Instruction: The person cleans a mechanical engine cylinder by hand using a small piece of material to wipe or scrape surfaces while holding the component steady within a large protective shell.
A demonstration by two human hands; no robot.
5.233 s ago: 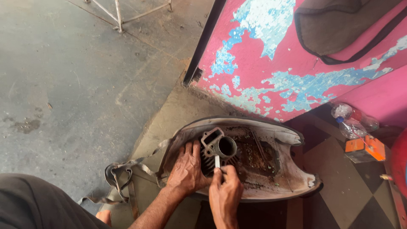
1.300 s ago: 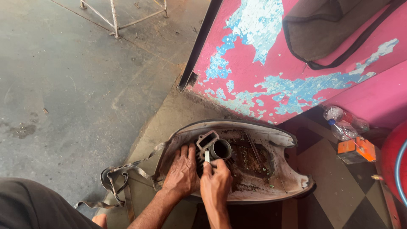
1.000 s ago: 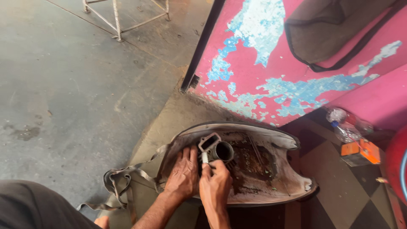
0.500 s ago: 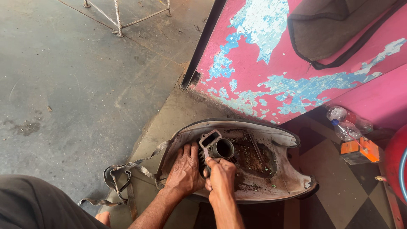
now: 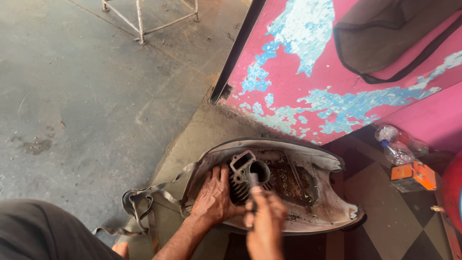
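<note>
Head cam: the finned engine cylinder [image 5: 245, 177] sits in an upturned, grimy scooter body panel [image 5: 308, 192] on the floor, below the peeling pink wall [image 5: 308, 86]. Left hand [image 5: 214, 197] is clamped on the cylinder's 9 o'clock side, steadying it. Right hand [image 5: 263, 226] is blurred, fist closed around a thin dark tool [image 5: 252, 180] whose tip is at the bore mouth. Compared with 1 second ago the hand has pulled back toward 6 o'clock, so looks like a scraping stroke mid-way. Orange box [image 5: 413, 175] and plastic bottle [image 5: 397, 149] at 3 o'clock.

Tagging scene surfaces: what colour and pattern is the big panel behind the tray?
Pink paint, peeling in patches to light blue, on the large flat panel; head view.
</note>
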